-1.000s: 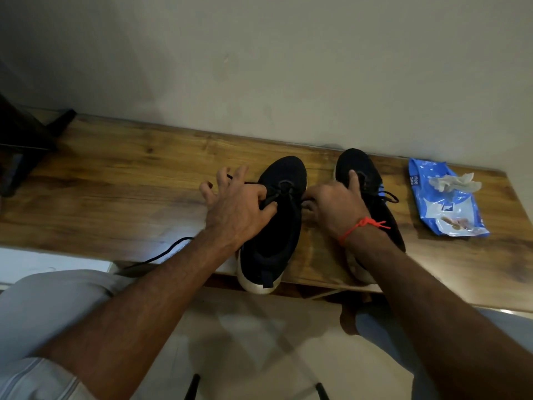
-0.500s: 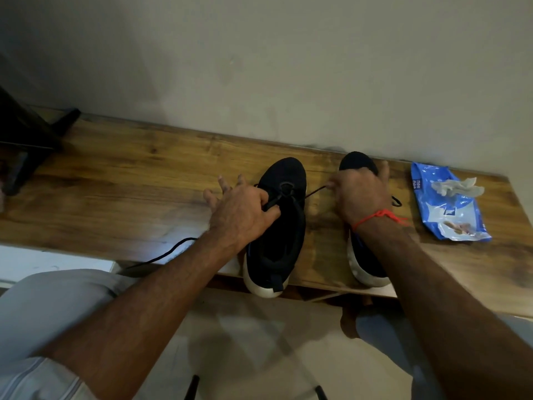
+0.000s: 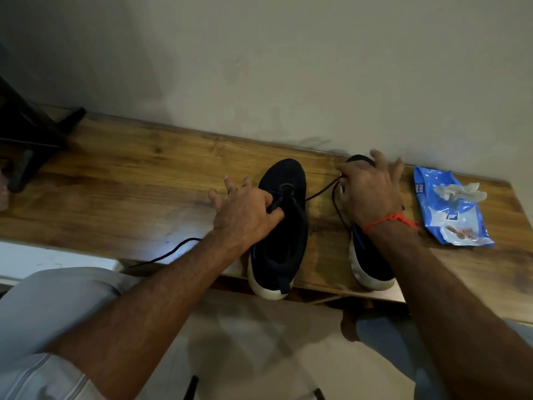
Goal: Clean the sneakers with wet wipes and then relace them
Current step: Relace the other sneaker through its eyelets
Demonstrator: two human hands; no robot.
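Fingers [image 3: 269, 207] of the left hand [image 3: 245, 217] pinch one lace end at the left sneaker [image 3: 284, 226], heel overhanging the tabletop [image 3: 129, 174] edge. Right hand [image 3: 372, 194] pinches the lace [image 3: 320, 193], drawn taut, above the right sneaker [image 3: 372, 264]. Farther right lies the wipes pack [image 3: 450, 209].
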